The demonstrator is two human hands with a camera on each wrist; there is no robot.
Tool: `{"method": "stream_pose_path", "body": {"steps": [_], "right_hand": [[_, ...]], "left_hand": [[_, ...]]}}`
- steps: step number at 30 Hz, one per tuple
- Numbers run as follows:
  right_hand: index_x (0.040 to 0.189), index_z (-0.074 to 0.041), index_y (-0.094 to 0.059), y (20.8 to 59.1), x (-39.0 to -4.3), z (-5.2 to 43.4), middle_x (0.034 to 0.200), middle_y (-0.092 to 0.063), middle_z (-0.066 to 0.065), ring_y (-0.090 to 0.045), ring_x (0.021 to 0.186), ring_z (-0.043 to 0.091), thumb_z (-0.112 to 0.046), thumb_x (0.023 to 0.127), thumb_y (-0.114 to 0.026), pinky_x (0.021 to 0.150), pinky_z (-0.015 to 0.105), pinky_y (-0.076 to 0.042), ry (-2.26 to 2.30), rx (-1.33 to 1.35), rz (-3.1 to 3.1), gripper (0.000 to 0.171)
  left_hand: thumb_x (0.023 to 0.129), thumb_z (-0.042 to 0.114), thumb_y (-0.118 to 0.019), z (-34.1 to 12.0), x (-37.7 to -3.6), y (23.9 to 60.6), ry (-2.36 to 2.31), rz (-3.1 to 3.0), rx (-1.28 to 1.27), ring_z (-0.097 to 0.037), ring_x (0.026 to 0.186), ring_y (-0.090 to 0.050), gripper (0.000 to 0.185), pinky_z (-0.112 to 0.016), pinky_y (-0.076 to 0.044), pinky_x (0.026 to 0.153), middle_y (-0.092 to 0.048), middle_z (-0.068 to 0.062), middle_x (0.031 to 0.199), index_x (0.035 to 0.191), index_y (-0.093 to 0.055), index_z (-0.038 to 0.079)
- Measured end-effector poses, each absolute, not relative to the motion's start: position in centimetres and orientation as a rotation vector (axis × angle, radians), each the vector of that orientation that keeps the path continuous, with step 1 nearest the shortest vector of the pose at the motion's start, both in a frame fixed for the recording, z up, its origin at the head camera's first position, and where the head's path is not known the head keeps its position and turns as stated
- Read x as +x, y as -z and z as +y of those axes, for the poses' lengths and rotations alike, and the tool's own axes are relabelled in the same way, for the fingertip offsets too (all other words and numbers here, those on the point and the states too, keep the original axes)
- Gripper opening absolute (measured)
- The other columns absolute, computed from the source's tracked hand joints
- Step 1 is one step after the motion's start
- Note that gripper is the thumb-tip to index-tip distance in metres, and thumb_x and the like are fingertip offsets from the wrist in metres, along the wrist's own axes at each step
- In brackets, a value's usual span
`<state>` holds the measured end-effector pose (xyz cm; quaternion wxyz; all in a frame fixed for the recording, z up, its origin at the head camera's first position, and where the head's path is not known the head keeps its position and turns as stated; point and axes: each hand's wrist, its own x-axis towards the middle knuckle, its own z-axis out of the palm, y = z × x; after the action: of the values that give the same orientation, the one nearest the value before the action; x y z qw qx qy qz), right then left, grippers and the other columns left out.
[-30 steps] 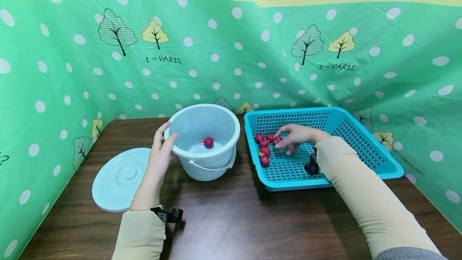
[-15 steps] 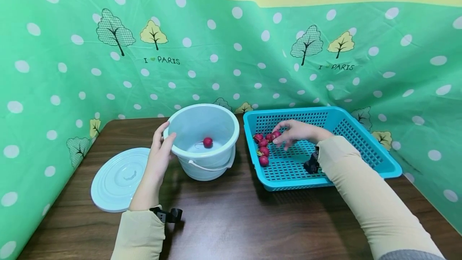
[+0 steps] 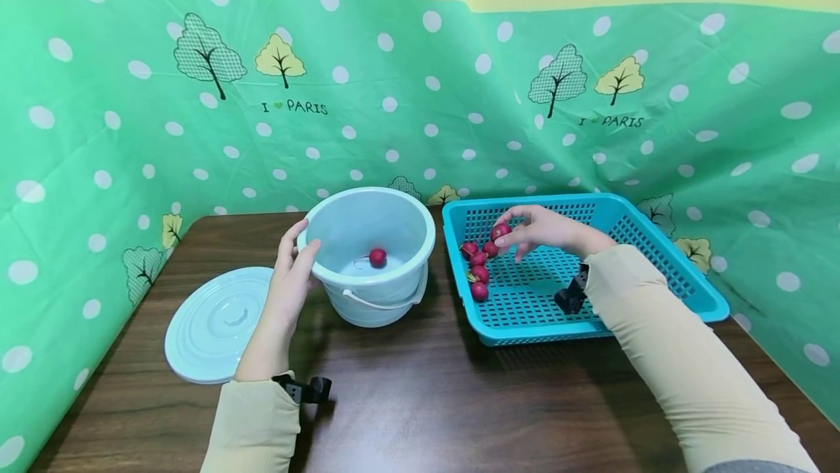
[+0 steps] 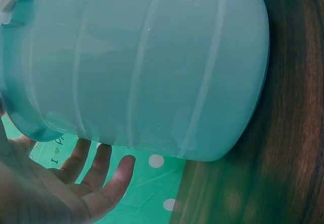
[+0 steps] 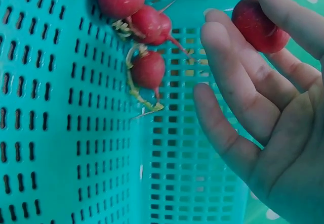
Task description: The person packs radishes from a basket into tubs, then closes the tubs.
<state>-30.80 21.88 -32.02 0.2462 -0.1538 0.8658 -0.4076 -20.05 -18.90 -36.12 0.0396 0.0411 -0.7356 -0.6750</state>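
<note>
My left hand (image 3: pixel 289 283) grips the left rim of a pale blue bucket (image 3: pixel 370 305), thumb over the edge; in the left wrist view its other fingers (image 4: pixel 119 178) spread along the outer wall. One red radish (image 3: pixel 377 258) lies on the bucket's floor. Over the left part of a turquoise perforated basket (image 3: pixel 538 338), my right hand (image 3: pixel 545 231) pinches a radish (image 5: pixel 258 26) between thumb and fingers, raised above the others. Several more radishes (image 3: pixel 479 274) lie in a line along the basket's left side, some with short yellowish stems, as the right wrist view shows.
A round pale blue lid (image 3: pixel 216 327) lies on the dark wooden table (image 3: pixel 407 400), left of the bucket and partly behind my left forearm. The bucket's handle (image 3: pixel 380 305) hangs down in front. A green dotted cloth (image 3: pixel 394 94) hangs behind and at both sides.
My right hand has lifted the pinched radish up and slightly away from the others in the basket. The left hand and bucket have stayed in place.
</note>
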Motion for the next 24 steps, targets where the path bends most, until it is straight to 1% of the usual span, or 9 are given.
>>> {"method": "stream_pose_path", "body": {"steps": [4, 7, 11, 14, 17, 20, 24], "right_hand": [[0.129, -0.002, -0.051, 31.4, -30.6, 21.7, 0.109, -0.073, 0.019, -0.071, 0.083, 0.037, -0.028, 0.093, -0.070, 0.084, 0.041, -0.056, 1.138, -0.453, 2.365, 0.048], [0.129, -0.002, -0.051, 31.1, -30.3, 21.5, 0.111, -0.072, 0.020, -0.071, 0.083, 0.035, -0.028, 0.094, -0.070, 0.085, 0.041, -0.056, 1.144, -0.464, 2.373, 0.048], [0.130, -0.004, -0.052, 30.8, -29.8, 21.0, 0.111, -0.073, 0.018, -0.072, 0.081, 0.033, -0.030, 0.094, -0.070, 0.086, 0.040, -0.056, 1.151, -0.468, 2.401, 0.048], [0.129, -0.005, -0.053, 30.8, -29.4, 20.6, 0.105, -0.074, 0.014, -0.071, 0.079, 0.030, -0.032, 0.093, -0.070, 0.085, 0.039, -0.056, 1.172, -0.468, 2.421, 0.048], [0.128, -0.006, -0.054, 30.8, -29.2, 20.2, 0.097, -0.075, 0.008, -0.071, 0.076, 0.026, -0.032, 0.093, -0.070, 0.083, 0.038, -0.056, 1.211, -0.470, 2.430, 0.046], [0.126, -0.006, -0.055, 30.7, -28.9, 19.7, 0.092, -0.075, 0.005, -0.070, 0.076, 0.028, -0.031, 0.093, -0.071, 0.082, 0.039, -0.057, 1.241, -0.478, 2.444, 0.045], [0.126, -0.007, -0.055, 30.4, -28.6, 19.1, 0.087, -0.074, 0.005, -0.069, 0.077, 0.029, -0.032, 0.092, -0.072, 0.084, 0.044, -0.056, 1.277, -0.484, 2.455, 0.045]], "left_hand": [[0.103, 0.045, -0.042, -18.9, -20.0, 36.1, 2.057, -2.258, 0.134, -0.038, 0.124, -0.049, 0.057, -0.049, -0.041, 0.103, -0.037, -0.013, 0.129, 0.156, -0.023, 0.034], [0.103, 0.046, -0.042, -18.8, -19.9, 36.1, 2.050, -2.264, 0.130, -0.038, 0.124, -0.049, 0.057, -0.048, -0.041, 0.104, -0.036, -0.016, 0.131, 0.156, -0.023, 0.035], [0.103, 0.046, -0.041, -18.8, -19.9, 36.0, 2.046, -2.267, 0.118, -0.037, 0.124, -0.049, 0.056, -0.047, -0.041, 0.104, -0.036, -0.015, 0.131, 0.156, -0.023, 0.036], [0.103, 0.045, -0.041, -18.8, -19.8, 35.9, 2.048, -2.268, 0.114, -0.035, 0.124, -0.048, 0.056, -0.046, -0.041, 0.103, -0.036, -0.014, 0.132, 0.156, -0.023, 0.036], [0.104, 0.044, -0.041, -18.8, -19.9, 35.8, 2.061, -2.264, 0.113, -0.034, 0.126, -0.048, 0.056, -0.046, -0.041, 0.102, -0.035, -0.015, 0.138, 0.156, -0.023, 0.036], [0.104, 0.043, -0.041, -18.8, -19.9, 35.7, 2.082, -2.256, 0.112, -0.034, 0.127, -0.048, 0.055, -0.046, -0.041, 0.102, -0.034, -0.015, 0.143, 0.156, -0.022, 0.036], [0.104, 0.042, -0.041, -18.8, -20.0, 35.7, 2.092, -2.255, 0.117, -0.033, 0.127, -0.048, 0.055, -0.045, -0.042, 0.101, -0.033, -0.015, 0.145, 0.156, -0.022, 0.036]]}}
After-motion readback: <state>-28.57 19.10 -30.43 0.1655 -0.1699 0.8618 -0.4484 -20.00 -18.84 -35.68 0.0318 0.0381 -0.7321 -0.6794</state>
